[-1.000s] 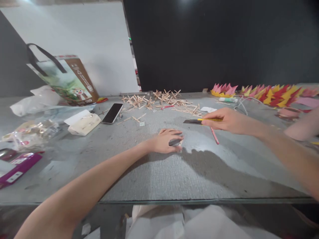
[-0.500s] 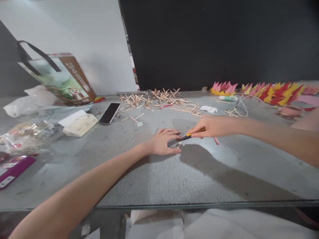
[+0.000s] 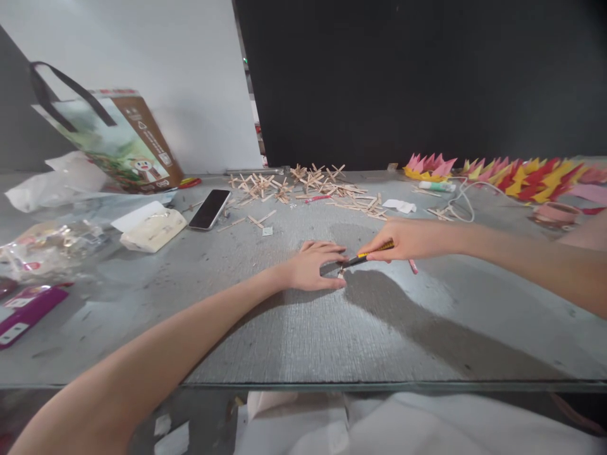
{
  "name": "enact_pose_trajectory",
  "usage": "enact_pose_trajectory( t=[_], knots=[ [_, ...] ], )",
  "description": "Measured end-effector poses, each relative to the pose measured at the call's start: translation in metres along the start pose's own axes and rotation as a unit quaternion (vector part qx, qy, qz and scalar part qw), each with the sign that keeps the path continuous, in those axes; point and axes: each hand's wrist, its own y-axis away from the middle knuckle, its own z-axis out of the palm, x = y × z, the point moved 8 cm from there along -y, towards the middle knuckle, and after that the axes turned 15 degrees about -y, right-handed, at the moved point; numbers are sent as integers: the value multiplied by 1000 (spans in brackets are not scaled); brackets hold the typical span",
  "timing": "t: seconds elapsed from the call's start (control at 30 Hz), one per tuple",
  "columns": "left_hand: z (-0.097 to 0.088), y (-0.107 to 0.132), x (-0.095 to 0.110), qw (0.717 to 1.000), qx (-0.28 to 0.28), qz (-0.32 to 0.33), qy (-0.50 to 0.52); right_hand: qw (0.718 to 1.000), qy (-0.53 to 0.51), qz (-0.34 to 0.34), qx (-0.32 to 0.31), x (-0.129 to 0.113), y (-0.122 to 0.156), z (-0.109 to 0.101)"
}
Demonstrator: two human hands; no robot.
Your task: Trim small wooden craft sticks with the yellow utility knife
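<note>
Clock centred on the left hand (image 3: 315,265), 12 toward the far panels.

Edges first: the table's front edge (image 3: 303,383) runs across at 6, well apart from both hands. Grey tabletop (image 3: 308,335) gives working room from 4 to 8, the left forearm crossing it toward 8. At 12, room stops at the heaped sticks (image 3: 308,186), the black panel (image 3: 379,82) behind them. Phone (image 3: 209,210) bounds it at 10; pink pencil (image 3: 414,266) at 3, partly covered by the right wrist.

Grips: left hand palm down, fingers spread, thumb parted from forefinger. Small wooden piece (image 3: 341,272) lies beside the thumb tip; cannot tell whether it is pinned. Right hand (image 3: 393,241), between 2 and 3, closed tightly on the yellow-and-black knife (image 3: 355,260), which slants down toward 9, its front end at the wooden piece.

Against one second ago: knife then pointed apart from the left hand; now lowered to its fingertips, and the right hand sits nearer. Left hand unmoved on the table.
</note>
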Motion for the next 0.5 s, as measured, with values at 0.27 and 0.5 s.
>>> enact_pose_trajectory(
  t=[0.27, 0.5],
  knots=[
    [0, 0, 1, 1000, 5, 3, 4, 1000, 1, 20, 7, 3, 0, -1],
    [0, -1, 1, 1000, 1, 0, 6, 998, 52, 34, -4, -6, -4, -3]
  ],
)
